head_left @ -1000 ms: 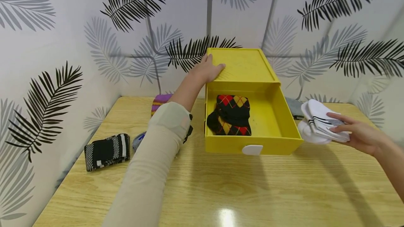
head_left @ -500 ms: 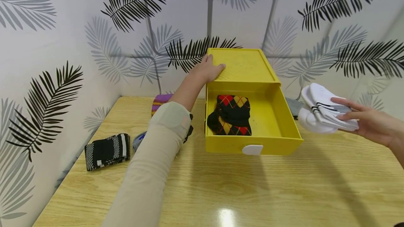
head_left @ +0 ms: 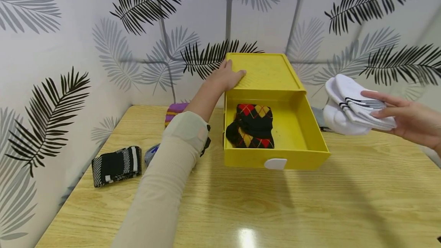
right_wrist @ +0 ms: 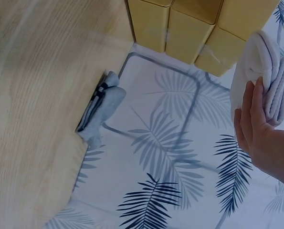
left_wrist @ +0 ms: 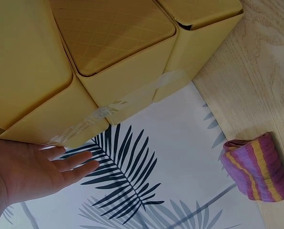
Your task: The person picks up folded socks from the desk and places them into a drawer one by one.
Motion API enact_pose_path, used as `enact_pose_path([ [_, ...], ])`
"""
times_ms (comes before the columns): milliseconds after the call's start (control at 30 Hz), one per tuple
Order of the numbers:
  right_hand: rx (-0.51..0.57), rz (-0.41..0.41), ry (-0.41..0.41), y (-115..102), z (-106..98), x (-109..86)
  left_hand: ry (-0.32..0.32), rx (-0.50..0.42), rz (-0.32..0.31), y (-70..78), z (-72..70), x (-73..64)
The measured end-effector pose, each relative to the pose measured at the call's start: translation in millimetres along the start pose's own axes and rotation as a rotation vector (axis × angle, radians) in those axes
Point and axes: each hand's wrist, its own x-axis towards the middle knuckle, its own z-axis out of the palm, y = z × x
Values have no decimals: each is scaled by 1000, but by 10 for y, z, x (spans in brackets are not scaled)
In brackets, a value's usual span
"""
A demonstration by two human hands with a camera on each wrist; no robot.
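Note:
My right hand (head_left: 413, 118) pinches a folded pair of white socks (head_left: 351, 106) with black stripes, thumb and fingers on either side. The socks are in the air right of a yellow drawer (head_left: 296, 160), which stands pulled out and has a white handle. Folded black, red and yellow argyle socks (head_left: 255, 125) lie in the drawer's left half. My left hand (head_left: 225, 75) rests on the top left edge of the yellow drawer box (head_left: 268, 70). In the left wrist view its fingers (left_wrist: 77, 167) extend loosely beside the box's side.
Folded black-and-white socks (head_left: 117, 165) lie on the table's left side. Purple and orange striped socks (head_left: 173, 112) lie farther back. A grey sock (head_left: 151, 154) is partly hidden by my left arm. More grey socks (right_wrist: 103, 105) lie behind the drawer's right side, near the leaf-patterned wall (head_left: 310, 14).
My right hand has lifted the white socks upward and slightly away, hand shifting right. The left hand, drawer and other socks have stayed in place.

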Motion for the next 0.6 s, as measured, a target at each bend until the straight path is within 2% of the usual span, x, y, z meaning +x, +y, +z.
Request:
enact_pose_path([
  [133, -85, 8, 20, -109, 75, -4, 1, 3, 0, 4, -3, -8],
  [367, -147, 50, 6, -258, 328, -27, -18, 0, 3, 1, -24, -19],
  [433, -152, 48, -25, -270, 405, -30, -23, 2, 3, -2, -26, -19],
  [600, -78, -11, -240, -241, 542, -11, -20, 5, 8, -1, -15, -16],
])
